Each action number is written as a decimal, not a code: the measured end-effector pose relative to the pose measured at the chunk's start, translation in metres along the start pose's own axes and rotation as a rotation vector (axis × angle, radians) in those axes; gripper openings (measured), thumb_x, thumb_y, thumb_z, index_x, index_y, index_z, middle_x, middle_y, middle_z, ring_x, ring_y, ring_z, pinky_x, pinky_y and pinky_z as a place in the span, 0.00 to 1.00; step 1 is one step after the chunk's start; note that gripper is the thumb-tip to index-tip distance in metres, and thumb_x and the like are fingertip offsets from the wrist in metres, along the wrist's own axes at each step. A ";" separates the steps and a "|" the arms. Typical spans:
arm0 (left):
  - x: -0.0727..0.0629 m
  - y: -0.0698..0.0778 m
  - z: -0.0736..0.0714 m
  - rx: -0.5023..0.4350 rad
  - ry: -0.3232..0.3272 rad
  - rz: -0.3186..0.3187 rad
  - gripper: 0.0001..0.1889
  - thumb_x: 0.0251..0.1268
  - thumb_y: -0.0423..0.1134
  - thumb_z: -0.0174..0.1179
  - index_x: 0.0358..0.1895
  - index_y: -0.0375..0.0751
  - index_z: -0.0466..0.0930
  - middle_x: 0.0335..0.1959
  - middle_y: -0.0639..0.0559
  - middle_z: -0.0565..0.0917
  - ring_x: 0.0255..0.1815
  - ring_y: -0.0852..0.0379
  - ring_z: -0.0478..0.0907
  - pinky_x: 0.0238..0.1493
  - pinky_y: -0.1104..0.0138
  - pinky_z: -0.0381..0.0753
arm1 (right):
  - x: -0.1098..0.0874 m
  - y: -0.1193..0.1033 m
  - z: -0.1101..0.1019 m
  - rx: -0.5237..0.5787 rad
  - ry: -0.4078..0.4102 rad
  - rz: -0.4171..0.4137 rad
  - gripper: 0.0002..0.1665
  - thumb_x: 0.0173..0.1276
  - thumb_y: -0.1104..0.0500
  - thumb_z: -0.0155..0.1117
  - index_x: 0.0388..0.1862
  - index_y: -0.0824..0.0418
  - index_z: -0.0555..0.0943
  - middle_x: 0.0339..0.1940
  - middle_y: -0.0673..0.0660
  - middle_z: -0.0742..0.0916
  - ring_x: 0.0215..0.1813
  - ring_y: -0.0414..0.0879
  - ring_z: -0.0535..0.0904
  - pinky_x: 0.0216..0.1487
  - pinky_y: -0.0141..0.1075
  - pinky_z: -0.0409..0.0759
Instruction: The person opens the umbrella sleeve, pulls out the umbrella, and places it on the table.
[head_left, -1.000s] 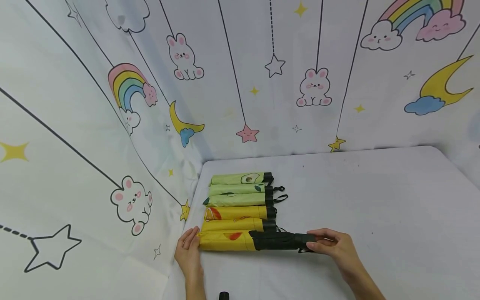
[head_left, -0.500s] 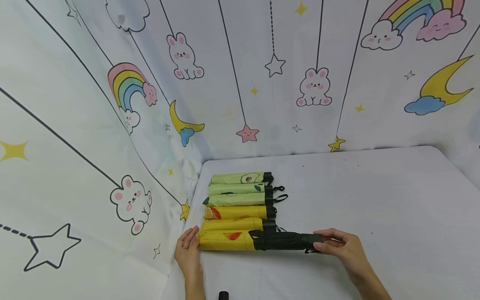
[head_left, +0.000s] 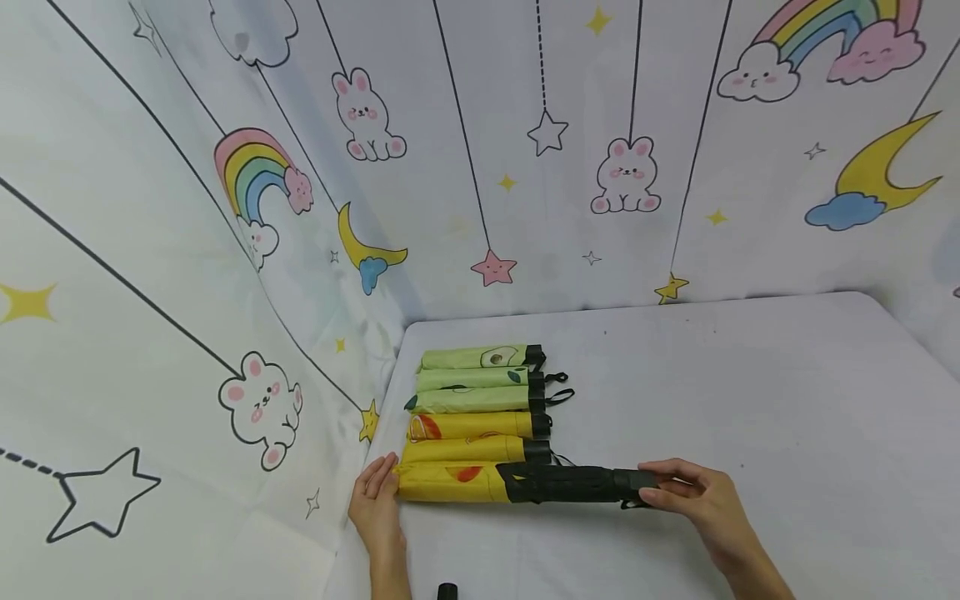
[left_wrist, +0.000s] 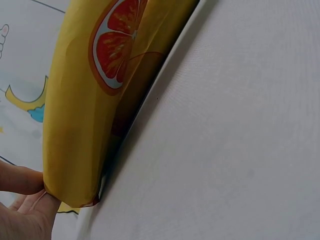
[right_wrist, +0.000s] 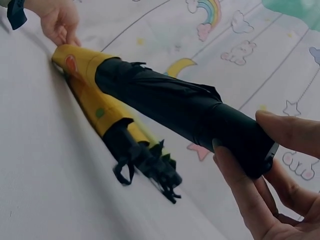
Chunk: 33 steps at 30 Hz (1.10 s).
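A folded black umbrella [head_left: 570, 483] lies partly inside a yellow umbrella sleeve [head_left: 450, 483] printed with red citrus slices. About half of the umbrella's length shows outside it. My left hand [head_left: 377, 500] pinches the sleeve's far left end; in the left wrist view the thumb and fingers meet at its tip. At the other end, my right hand [head_left: 693, 492] grips the umbrella's black handle between thumb and fingers, as the right wrist view [right_wrist: 250, 140] also shows. A wrist loop hangs beneath the handle.
Just behind lie two more yellow-sleeved umbrellas [head_left: 465, 450] and three light green ones [head_left: 472, 400], side by side, black handles to the right. A small black cylindrical end [head_left: 447, 592] pokes in at the bottom edge. White printed cloth [head_left: 450, 192] rises behind the white table [head_left: 787, 400].
My right hand has moved to the right with the umbrella's handle, and more of the black umbrella shows outside the sleeve. My left hand stays at the sleeve's end.
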<state>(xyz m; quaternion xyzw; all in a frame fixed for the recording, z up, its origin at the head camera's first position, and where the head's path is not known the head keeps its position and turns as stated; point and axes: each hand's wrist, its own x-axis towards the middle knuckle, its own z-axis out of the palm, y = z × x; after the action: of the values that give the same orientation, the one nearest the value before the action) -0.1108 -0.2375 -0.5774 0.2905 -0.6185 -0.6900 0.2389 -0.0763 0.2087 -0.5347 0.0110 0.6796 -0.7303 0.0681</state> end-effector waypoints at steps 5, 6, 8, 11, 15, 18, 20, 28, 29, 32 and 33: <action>-0.001 0.000 -0.001 0.010 -0.004 -0.005 0.20 0.73 0.22 0.59 0.65 0.29 0.76 0.57 0.41 0.88 0.54 0.63 0.86 0.53 0.80 0.80 | -0.002 0.003 -0.006 -0.004 0.001 -0.006 0.24 0.63 0.72 0.74 0.58 0.79 0.81 0.42 0.60 0.92 0.42 0.48 0.91 0.46 0.34 0.87; -0.001 0.001 -0.001 0.012 -0.004 -0.006 0.20 0.73 0.22 0.59 0.65 0.29 0.76 0.57 0.41 0.88 0.55 0.63 0.86 0.53 0.80 0.80 | -0.003 0.003 -0.007 -0.001 0.003 -0.007 0.24 0.63 0.73 0.74 0.57 0.78 0.81 0.43 0.60 0.92 0.42 0.48 0.91 0.46 0.34 0.87; -0.001 0.001 -0.001 0.015 -0.003 -0.008 0.19 0.73 0.22 0.59 0.65 0.29 0.76 0.57 0.41 0.88 0.55 0.62 0.86 0.53 0.80 0.80 | -0.004 0.005 -0.009 0.003 0.005 -0.006 0.23 0.63 0.73 0.74 0.58 0.78 0.81 0.44 0.59 0.92 0.43 0.49 0.91 0.46 0.34 0.87; -0.001 0.001 0.000 0.023 -0.002 -0.013 0.19 0.74 0.23 0.59 0.66 0.29 0.76 0.57 0.41 0.88 0.56 0.61 0.86 0.53 0.80 0.80 | -0.005 0.007 -0.012 0.007 0.006 -0.004 0.23 0.64 0.73 0.73 0.58 0.77 0.82 0.46 0.58 0.92 0.44 0.49 0.91 0.47 0.34 0.87; 0.000 0.001 0.000 0.027 -0.003 -0.014 0.20 0.74 0.23 0.59 0.66 0.29 0.76 0.57 0.41 0.88 0.57 0.60 0.86 0.54 0.80 0.79 | -0.007 0.008 -0.016 0.016 0.003 0.002 0.23 0.65 0.73 0.72 0.58 0.77 0.81 0.47 0.57 0.92 0.45 0.49 0.91 0.47 0.35 0.87; 0.000 0.001 0.000 0.020 -0.003 -0.010 0.20 0.73 0.22 0.59 0.65 0.29 0.76 0.57 0.41 0.88 0.57 0.60 0.86 0.54 0.80 0.79 | -0.008 0.008 -0.019 0.020 0.000 0.007 0.23 0.65 0.73 0.72 0.59 0.78 0.81 0.47 0.57 0.92 0.46 0.49 0.91 0.47 0.35 0.87; -0.001 0.002 0.000 0.012 -0.003 -0.006 0.19 0.73 0.22 0.59 0.65 0.28 0.76 0.57 0.41 0.88 0.56 0.61 0.86 0.53 0.80 0.80 | -0.009 0.008 -0.021 0.017 0.000 0.012 0.23 0.65 0.73 0.72 0.59 0.78 0.81 0.47 0.57 0.92 0.46 0.49 0.91 0.47 0.34 0.87; -0.001 0.002 0.000 -0.010 -0.006 0.006 0.19 0.73 0.21 0.59 0.65 0.28 0.75 0.57 0.40 0.88 0.54 0.62 0.87 0.54 0.79 0.80 | -0.014 0.007 -0.032 0.010 0.015 0.033 0.25 0.66 0.72 0.72 0.61 0.78 0.80 0.49 0.55 0.92 0.48 0.48 0.91 0.48 0.35 0.87; -0.001 0.002 0.001 -0.012 -0.006 0.007 0.19 0.73 0.21 0.59 0.65 0.28 0.75 0.57 0.40 0.88 0.54 0.62 0.87 0.54 0.79 0.80 | -0.014 0.007 -0.034 0.011 0.015 0.034 0.25 0.66 0.72 0.72 0.61 0.78 0.80 0.49 0.54 0.92 0.48 0.48 0.91 0.48 0.35 0.87; -0.001 0.001 0.001 -0.012 -0.005 0.007 0.19 0.73 0.22 0.59 0.65 0.28 0.75 0.57 0.40 0.88 0.54 0.62 0.87 0.54 0.79 0.80 | -0.017 0.006 -0.039 0.017 0.017 0.045 0.25 0.67 0.72 0.71 0.62 0.77 0.79 0.50 0.53 0.92 0.49 0.48 0.91 0.48 0.36 0.87; -0.001 0.001 0.001 -0.014 -0.005 0.007 0.19 0.73 0.22 0.59 0.65 0.28 0.76 0.56 0.40 0.88 0.54 0.63 0.87 0.53 0.79 0.80 | -0.017 0.005 -0.041 0.018 0.017 0.047 0.25 0.67 0.71 0.71 0.62 0.77 0.79 0.50 0.53 0.91 0.49 0.47 0.91 0.48 0.36 0.87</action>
<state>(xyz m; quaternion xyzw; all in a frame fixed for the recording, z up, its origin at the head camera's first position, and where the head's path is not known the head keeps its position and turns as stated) -0.1105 -0.2362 -0.5766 0.2847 -0.6153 -0.6942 0.2418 -0.0618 0.2505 -0.5413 0.0337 0.6730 -0.7346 0.0794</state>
